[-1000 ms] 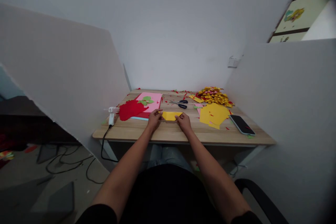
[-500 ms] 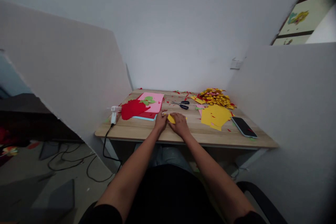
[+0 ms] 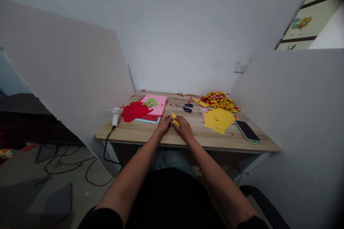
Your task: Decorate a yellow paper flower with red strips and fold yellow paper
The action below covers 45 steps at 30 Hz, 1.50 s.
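Observation:
A small piece of yellow paper stands tilted between my hands, just above the front of the wooden table. My left hand is closed at its left edge, fingertips pinched together. Wrapped over the paper's right side are the fingers of my right hand. Fingers cover much of the paper, so its full shape is hidden. Scissors with black handles lie beyond my hands. To the right spread flat yellow paper sheets with red scraps on them.
A heap of yellow and red paper pieces sits at the back right, a phone at the right edge. Red paper, pink sheets and green cutouts lie left. A corded white device stands beside the left partition.
The yellow paper has gone from lying nearly flat to standing more upright between my fingers. My hands have drawn closer together around it. The view has shifted slightly.

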Available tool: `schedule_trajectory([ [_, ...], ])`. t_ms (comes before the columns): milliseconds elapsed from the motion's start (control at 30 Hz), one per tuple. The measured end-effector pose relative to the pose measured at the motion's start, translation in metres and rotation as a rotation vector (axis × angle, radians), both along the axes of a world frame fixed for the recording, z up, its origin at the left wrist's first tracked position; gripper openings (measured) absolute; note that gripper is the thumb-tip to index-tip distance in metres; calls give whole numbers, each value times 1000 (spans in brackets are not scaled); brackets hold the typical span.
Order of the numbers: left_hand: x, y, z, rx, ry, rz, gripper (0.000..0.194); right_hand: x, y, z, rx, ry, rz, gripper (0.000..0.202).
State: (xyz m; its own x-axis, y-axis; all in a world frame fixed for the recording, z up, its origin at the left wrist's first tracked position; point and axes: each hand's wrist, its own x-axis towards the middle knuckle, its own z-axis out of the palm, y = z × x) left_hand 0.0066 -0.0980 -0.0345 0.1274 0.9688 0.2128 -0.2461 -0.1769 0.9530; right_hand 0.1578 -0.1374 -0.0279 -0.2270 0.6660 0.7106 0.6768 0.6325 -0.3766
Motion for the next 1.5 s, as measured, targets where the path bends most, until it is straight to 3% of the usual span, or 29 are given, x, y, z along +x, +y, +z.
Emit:
schedule_trajectory([
  [200, -2, 2, 0, 30, 86, -29, 25, 2, -4, 4, -13, -31, 61, 20],
  [433, -5, 2, -1, 12, 100, 10, 25, 0, 0, 1, -19, -67, 15, 15],
  [600, -7, 1, 1, -5, 62, 20, 26, -2, -3, 2, 7, -119, -14, 23],
  [900, -11, -1, 5, -37, -1, -13, 56, 2, -2, 5, 5, -130, -75, 15],
  [1267, -8, -8, 9, -50, -47, -127, 46, 7, -2, 4, -54, 79, -137, 17],
  [1500, -10, -11, 9, -49, -8, -179, 63, 9, 1, 4, -98, 186, -135, 16],
])
